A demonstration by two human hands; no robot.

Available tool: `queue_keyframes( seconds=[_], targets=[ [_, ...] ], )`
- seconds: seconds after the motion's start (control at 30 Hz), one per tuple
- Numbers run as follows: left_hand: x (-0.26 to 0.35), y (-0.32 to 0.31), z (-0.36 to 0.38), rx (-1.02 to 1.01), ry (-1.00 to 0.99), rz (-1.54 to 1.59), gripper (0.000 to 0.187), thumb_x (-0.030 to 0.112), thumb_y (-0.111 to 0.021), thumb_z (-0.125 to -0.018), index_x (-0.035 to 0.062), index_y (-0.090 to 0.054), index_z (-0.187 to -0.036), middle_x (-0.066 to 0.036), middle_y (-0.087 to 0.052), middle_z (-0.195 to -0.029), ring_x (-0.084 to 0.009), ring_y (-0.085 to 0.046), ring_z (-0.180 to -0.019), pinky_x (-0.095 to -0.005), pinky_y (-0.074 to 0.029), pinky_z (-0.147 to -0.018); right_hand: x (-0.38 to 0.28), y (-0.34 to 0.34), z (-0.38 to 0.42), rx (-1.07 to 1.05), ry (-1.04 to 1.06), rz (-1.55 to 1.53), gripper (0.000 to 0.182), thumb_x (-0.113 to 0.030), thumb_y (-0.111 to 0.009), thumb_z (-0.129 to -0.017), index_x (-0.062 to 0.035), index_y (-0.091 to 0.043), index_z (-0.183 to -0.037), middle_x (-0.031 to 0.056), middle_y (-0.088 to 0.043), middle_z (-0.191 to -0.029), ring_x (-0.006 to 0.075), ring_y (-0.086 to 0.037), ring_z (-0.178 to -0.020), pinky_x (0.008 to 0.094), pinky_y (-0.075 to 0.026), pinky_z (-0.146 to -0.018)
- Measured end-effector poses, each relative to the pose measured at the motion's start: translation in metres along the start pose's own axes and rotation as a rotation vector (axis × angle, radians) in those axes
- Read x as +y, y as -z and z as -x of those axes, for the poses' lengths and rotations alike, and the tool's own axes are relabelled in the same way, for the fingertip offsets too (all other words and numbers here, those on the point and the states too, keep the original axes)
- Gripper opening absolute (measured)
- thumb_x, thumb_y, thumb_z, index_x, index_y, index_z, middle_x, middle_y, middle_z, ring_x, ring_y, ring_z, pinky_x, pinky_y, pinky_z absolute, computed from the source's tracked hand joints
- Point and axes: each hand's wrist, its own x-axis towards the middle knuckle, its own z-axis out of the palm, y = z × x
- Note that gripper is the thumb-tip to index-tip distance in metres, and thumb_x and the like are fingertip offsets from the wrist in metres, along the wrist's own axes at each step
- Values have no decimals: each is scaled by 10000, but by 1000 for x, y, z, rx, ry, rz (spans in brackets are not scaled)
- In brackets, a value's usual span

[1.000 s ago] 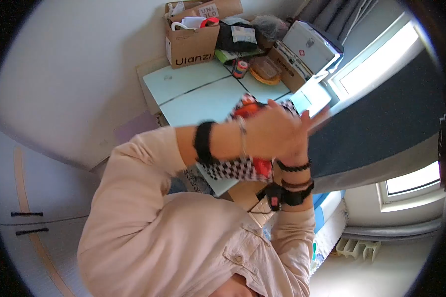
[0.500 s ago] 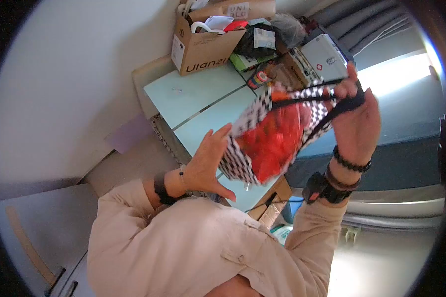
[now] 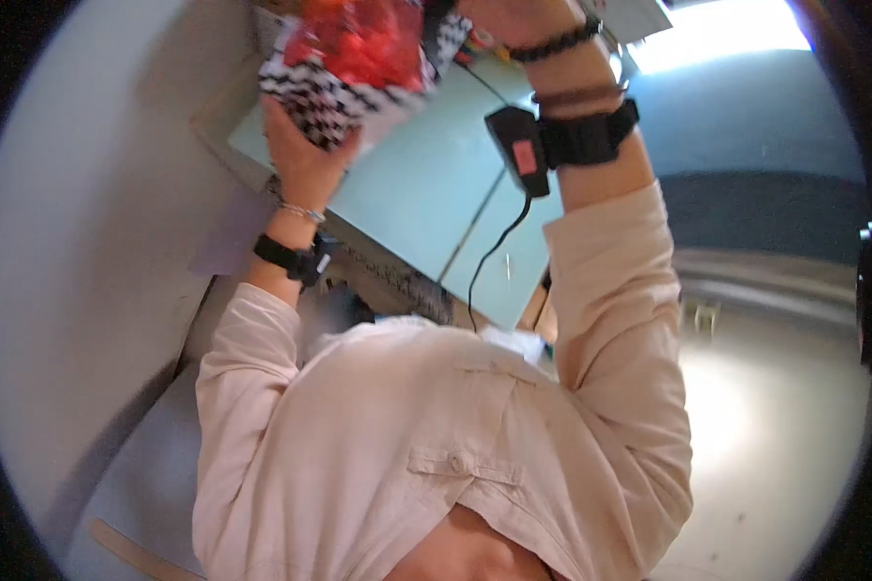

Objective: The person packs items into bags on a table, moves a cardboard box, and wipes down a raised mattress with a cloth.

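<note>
A black-and-white checkered bag (image 3: 334, 97) with black straps hangs at the top of the view, partly cut off by the frame edge. Red, shiny plastic-wrapped contents (image 3: 358, 44) show through its open side. My left hand (image 3: 305, 150) is closed against the bag's lower edge, thumb on the right and fingers on the left, partly behind it. My right hand (image 3: 523, 17) is at the top edge beside the bag's strap end; its fingers are mostly cut off. Black wrist devices (image 3: 591, 140) and bracelets are on both wrists.
Below the bag is a pale green tabletop (image 3: 407, 189) with a dark seam. A black cable (image 3: 489, 257) runs down from the right wrist device. A white wall (image 3: 97, 194) stands on the left, and a bright window (image 3: 727, 34) is at upper right.
The bag has moved up and left in the view, and the view has tipped down toward my body. My left hand has gone from spread open beside the bag to holding its lower edge.
</note>
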Motion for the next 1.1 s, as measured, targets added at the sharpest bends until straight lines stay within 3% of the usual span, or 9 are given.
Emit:
queue_keyframes(
  seconds=[0.13, 0.27, 0.4, 0.47, 0.57, 0.67, 0.83, 0.97, 1.1],
  targets=[
    [-13, -9, 7, -8, 60, 114, 1169, 548, -714, -547, -65, -69, -1306, -289, -207, -1300, -392, -260, -1195, -468, -239, -973, -2, 44, 70, 321, -15, 991, 381, -295, -415, -905, 40, -501, -1066, 50, -586, -905, 113, -546, -793, 250, -445, -700],
    [-2, 2, 8, -82, 17, 100, 1182, 482, -747, -544, -52, -21, -1308, -261, -167, -1309, -362, -251, -1198, -465, -235, -975, 39, 105, 208, 415, 249, 1202, 288, -227, -430, -897, -54, -500, -1117, 97, -588, -953, 193, -514, -938, 294, -420, -816],
    [-22, 7, 29, -90, -266, -61, 1111, 411, -731, -603, -50, -9, -1312, -244, -155, -1314, -356, -239, -1198, -455, -216, -983, 168, 162, 363, 930, -358, 1124, 415, -317, -474, -859, -33, -449, -1161, 130, -523, -1094, 239, -520, -988, 375, -436, -807],
    [-8, 5, 45, -81, -347, 20, 1035, 371, -694, -658, -47, -12, -1315, -237, -141, -1329, -350, -216, -1214, -447, -198, -991, 228, 121, 379, 915, -534, 1417, 464, -302, -511, -839, -55, -398, -1214, 159, -425, -1213, 286, -420, -1106, 348, -344, -922],
    [4, -2, 87, -167, -366, -12, 953, 342, -641, -709, -28, -16, -1325, -238, -112, -1354, -346, -174, -1247, -450, -169, -1004, 291, 60, 367, 833, -754, 1749, 538, -423, -450, -825, -186, -329, -1293, 101, -299, -1344, 250, -242, -1256, 516, -219, -959],
    [27, -23, 131, -376, -553, -123, 892, 360, -607, -734, 13, -53, -1341, -221, -97, -1379, -354, -144, -1269, -482, -147, -1007, 300, 61, 380, 863, -640, 1654, 585, -476, -413, -821, -178, -295, -1310, 48, -204, -1399, 212, -169, -1291, 583, -147, -956],
    [84, -84, 205, -1083, -475, -294, 739, 399, -536, -786, 48, -182, -1333, -165, -137, -1395, -319, -129, -1289, -515, -148, -998, 300, 92, 413, 902, -434, 1600, 579, -466, -419, -821, -171, -302, -1306, 26, -220, -1393, 209, -195, -1281, 561, -140, -971],
    [115, -112, 237, -1092, -577, -538, 728, 417, -530, -774, 52, -224, -1324, -153, -166, -1391, -294, -135, -1293, -517, -153, -995, 309, 141, 482, 1155, -535, 1458, 605, -395, -501, -790, -124, -308, -1295, 122, -265, -1356, 257, -253, -1250, 542, -189, -968],
    [125, -115, 242, -1029, -511, -670, 685, 485, -399, -836, 48, -218, -1331, -124, -172, -1398, -280, -138, -1295, -496, -122, -1007, 367, 209, 614, 1745, -714, 1332, 607, -338, -528, -784, -67, -307, -1280, 211, -285, -1320, 322, -331, -1196, 458, -329, -912]
  ],
)
